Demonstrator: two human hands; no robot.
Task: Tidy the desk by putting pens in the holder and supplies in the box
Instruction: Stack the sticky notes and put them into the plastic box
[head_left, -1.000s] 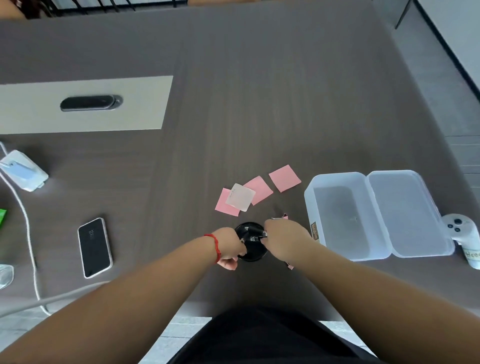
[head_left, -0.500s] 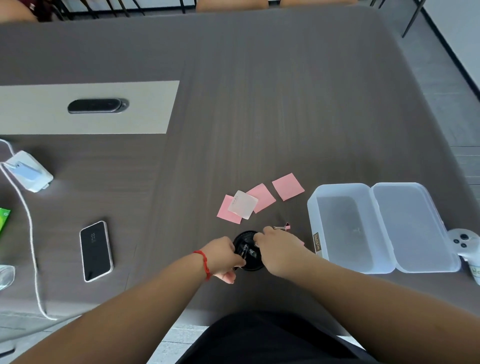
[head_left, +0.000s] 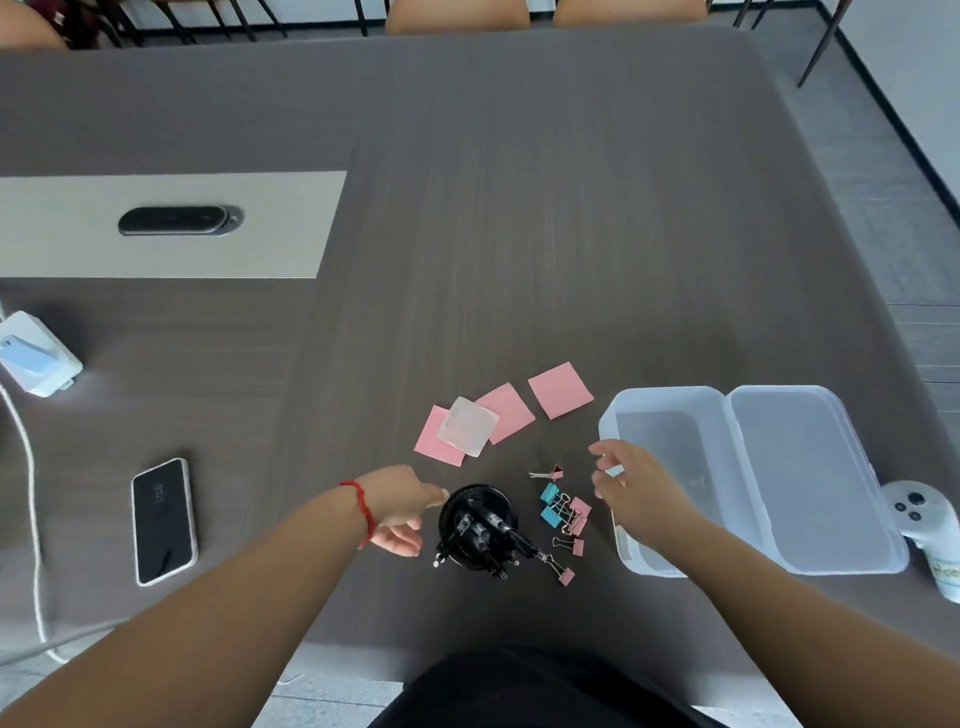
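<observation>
Dark grey wood-grain desk (head_left: 519, 208) with a pale inset panel (head_left: 166, 226) holding a black oval cable port (head_left: 174, 221). Chair backs and legs along the far edge, grey floor on the right. On the left: white charger box (head_left: 36, 353) with white cable (head_left: 31, 493), black phone (head_left: 163, 519) face up. At the far right edge a white controller (head_left: 917, 512) sits just beside the box.

Black round pen holder (head_left: 475, 525) stands near the front edge, centre, several black pens (head_left: 498, 525) inside, tips leaning toward the camera. Just right of it, a loose cluster of binder clips (head_left: 563, 514), pink and teal, on the desk; one pink clip lies touching a pen end at the front. Behind the holder, three pink sticky notes (head_left: 558, 389) and one whitish note (head_left: 467, 426) overlapping the leftmost pink one. Clear plastic box (head_left: 670, 478) to the right, lid flipped open flat, looks empty.

Left hand (head_left: 402, 506), red string on wrist, is beside the holder, fingers loose, grasping nothing, fingertip right at the rim. Right hand (head_left: 631, 480) is open and empty, fingers spread, above the desk between clips and box.

Versus half a second ago: both hands were bunched over the holder; they have now pulled apart, uncovering the pens and clips. Notes, box and phone unmoved on the desk.
</observation>
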